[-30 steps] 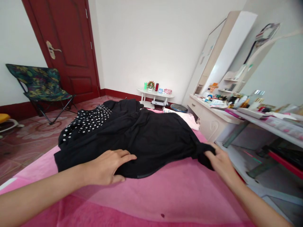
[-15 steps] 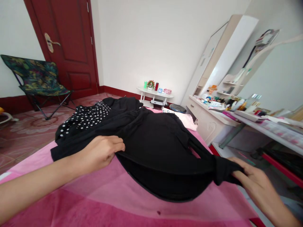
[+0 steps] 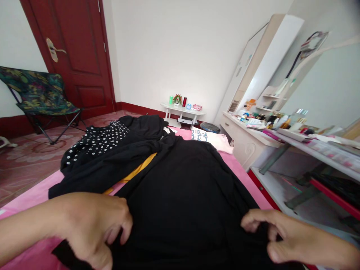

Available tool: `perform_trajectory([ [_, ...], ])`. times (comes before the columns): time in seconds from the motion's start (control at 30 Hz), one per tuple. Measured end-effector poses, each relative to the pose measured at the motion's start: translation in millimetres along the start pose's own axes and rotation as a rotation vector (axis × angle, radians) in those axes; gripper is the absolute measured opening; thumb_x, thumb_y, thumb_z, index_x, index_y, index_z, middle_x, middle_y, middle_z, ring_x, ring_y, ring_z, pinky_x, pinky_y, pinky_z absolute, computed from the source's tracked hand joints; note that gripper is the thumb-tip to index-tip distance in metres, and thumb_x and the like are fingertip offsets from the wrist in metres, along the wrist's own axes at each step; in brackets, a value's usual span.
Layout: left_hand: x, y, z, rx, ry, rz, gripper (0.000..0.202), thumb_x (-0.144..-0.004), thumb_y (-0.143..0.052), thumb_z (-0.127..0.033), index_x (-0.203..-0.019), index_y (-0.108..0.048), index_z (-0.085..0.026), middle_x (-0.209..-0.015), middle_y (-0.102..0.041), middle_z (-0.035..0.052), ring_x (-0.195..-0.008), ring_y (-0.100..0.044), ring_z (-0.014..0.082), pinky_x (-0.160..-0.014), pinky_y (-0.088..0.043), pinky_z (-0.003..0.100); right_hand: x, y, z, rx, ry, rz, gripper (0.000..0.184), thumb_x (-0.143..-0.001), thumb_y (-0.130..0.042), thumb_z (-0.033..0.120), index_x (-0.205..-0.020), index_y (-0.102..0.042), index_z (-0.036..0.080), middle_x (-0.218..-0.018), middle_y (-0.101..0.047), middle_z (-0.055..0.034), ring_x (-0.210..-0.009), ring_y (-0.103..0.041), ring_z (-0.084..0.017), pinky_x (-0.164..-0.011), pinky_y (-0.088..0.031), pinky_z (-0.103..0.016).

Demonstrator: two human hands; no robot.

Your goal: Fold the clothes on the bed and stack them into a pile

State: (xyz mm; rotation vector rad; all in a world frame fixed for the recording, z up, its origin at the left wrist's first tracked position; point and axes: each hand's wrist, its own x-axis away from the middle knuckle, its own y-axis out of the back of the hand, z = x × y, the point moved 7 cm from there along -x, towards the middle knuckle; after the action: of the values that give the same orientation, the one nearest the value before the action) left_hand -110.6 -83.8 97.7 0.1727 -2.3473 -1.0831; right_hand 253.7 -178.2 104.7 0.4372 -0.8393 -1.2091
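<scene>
A long-sleeved black top (image 3: 185, 187) lies spread flat on the pink bedding (image 3: 247, 176), its near end running out of view at the bottom. Over its left edge, my left hand (image 3: 95, 225) rests with bent fingers, the thumb apart from them and dark cloth showing between. My right hand (image 3: 289, 234) is at the right edge of the top, fingers curved and thumb spread away, pinching nothing visible. To the left sits a heap of dark clothes (image 3: 143, 127), including a black piece with white dots (image 3: 98, 142). A strip of yellow cloth (image 3: 140, 167) shows beside the top.
Folded pale pink cloth (image 3: 216, 140) lies at the bed's far end. A dressing table (image 3: 244, 131) crowded with bottles stands on the right. Behind are a small white table (image 3: 182, 110), a folding chair (image 3: 45, 93) and a red door (image 3: 75, 56).
Both hands have moved nearer and loosened from the top, which they gripped before. Its raised hem has come down and toward me, lying flatter. The yellow strip has come into view.
</scene>
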Motion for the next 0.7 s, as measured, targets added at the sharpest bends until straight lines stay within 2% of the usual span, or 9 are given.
perform_trajectory([
  [0.03, -9.9, 5.3, -4.5, 0.049, -0.01, 0.039, 0.037, -0.061, -0.075, -0.036, -0.094, -0.071, -0.022, -0.076, -0.07, -0.0002, -0.063, -0.064, 0.015, -0.052, -0.047, 0.019, -13.7, 2.2, 7.4, -0.019, 0.028, 0.058, 0.058, -0.064, -0.069, 0.056, -0.11, -0.066, 0.022, -0.104, -0.068, -0.0086, -0.088, -0.064, -0.024, -0.067, -0.052, -0.028],
  [0.1, -34.5, 23.1, -14.0, 0.086, -0.056, -0.018, 0.036, -0.073, -0.067, -0.04, -0.103, -0.068, -0.021, -0.088, -0.07, 0.0033, -0.075, -0.065, 0.0164, -0.063, -0.05, 0.021, -47.3, 19.7, 8.8, 0.007, 0.037, -0.011, 0.048, -0.077, -0.057, 0.055, -0.107, -0.065, 0.019, -0.097, -0.068, -0.0086, -0.085, -0.063, -0.022, -0.065, -0.049, -0.027],
  [0.17, -60.7, 39.5, -22.3, 0.033, -0.118, -0.19, 0.03, -0.079, -0.061, -0.038, -0.103, -0.068, -0.021, -0.092, -0.069, 0.0039, -0.081, -0.064, 0.0167, -0.071, -0.049, 0.024, -81.8, 44.8, -2.0, 0.118, 0.003, -0.262, 0.038, -0.08, -0.054, 0.049, -0.099, -0.065, 0.018, -0.09, -0.068, -0.0078, -0.079, -0.062, -0.02, -0.067, -0.048, -0.028],
  [0.23, -83.8, 41.1, -29.4, -0.019, -0.157, -0.32, 0.033, -0.078, -0.063, -0.04, -0.105, -0.067, -0.022, -0.094, -0.068, 0.0037, -0.08, -0.063, 0.0167, -0.072, -0.048, 0.025, -108.6, 62.5, -16.6, 0.256, -0.051, -0.511, 0.032, -0.079, -0.057, 0.043, -0.097, -0.064, 0.018, -0.094, -0.068, -0.0083, -0.08, -0.062, -0.02, -0.071, -0.046, -0.03],
  [0.3, -102.3, 28.3, -38.7, -0.027, -0.195, -0.361, 0.043, -0.073, -0.067, -0.048, -0.108, -0.066, -0.023, -0.095, -0.066, 0.0032, -0.078, -0.063, 0.0169, -0.07, -0.047, 0.026, -129.1, 65.9, -32.3, 0.345, -0.123, -0.622, 0.031, -0.077, -0.06, 0.041, -0.098, -0.064, 0.018, -0.096, -0.068, -0.0087, -0.084, -0.062, -0.021, -0.072, -0.044, -0.03],
  [0.43, -122.7, -10.1, -66.4, -0.102, -0.278, -0.34, 0.05, -0.064, -0.072, -0.055, -0.105, -0.067, -0.027, -0.095, -0.065, 0.0021, -0.078, -0.063, 0.0202, -0.066, -0.047, 0.029, -152.4, 52.5, -52.7, 0.42, -0.199, -0.577, 0.021, -0.072, -0.067, 0.038, -0.083, -0.061, 0.021, -0.082, -0.068, -0.0041, -0.078, -0.062, -0.02, -0.063, -0.04, -0.027],
  [0.57, -134.0, -37.1, -87.0, -0.238, -0.321, -0.222, 0.014, -0.072, -0.067, -0.029, -0.086, -0.069, -0.025, -0.083, -0.067, -0.0004, -0.073, -0.064, 0.0183, -0.059, -0.044, 0.026, -149.1, 59.1, -50.6, 0.416, -0.131, -0.631, 0.016, -0.07, -0.067, 0.033, -0.071, -0.056, 0.022, -0.071, -0.064, 0.0005, -0.067, -0.058, -0.016, -0.058, -0.036, -0.024],
  [0.63, -135.7, -39.4, -95.4, -0.267, -0.353, -0.18, 0.011, -0.069, -0.064, -0.017, -0.077, -0.067, -0.022, -0.076, -0.067, -0.0018, -0.069, -0.064, 0.0169, -0.054, -0.041, 0.025, -140.8, 74.5, -49.0, 0.393, -0.101, -0.692, 0.016, -0.07, -0.066, 0.033, -0.068, -0.055, 0.021, -0.067, -0.063, 0.0016, -0.063, -0.057, -0.016, -0.056, -0.035, -0.024],
  [0.7, -134.2, -33.5, -104.9, -0.213, -0.386, -0.179, 0.011, -0.064, -0.064, -0.013, -0.072, -0.064, -0.021, -0.072, -0.066, -0.0031, -0.067, -0.064, 0.0158, -0.053, -0.04, 0.024, -130.6, 92.3, -49.7, 0.385, -0.096, -0.743, 0.018, -0.07, -0.065, 0.036, -0.066, -0.054, 0.021, -0.063, -0.061, 0.002, -0.06, -0.056, -0.015, -0.055, -0.034, -0.025],
])
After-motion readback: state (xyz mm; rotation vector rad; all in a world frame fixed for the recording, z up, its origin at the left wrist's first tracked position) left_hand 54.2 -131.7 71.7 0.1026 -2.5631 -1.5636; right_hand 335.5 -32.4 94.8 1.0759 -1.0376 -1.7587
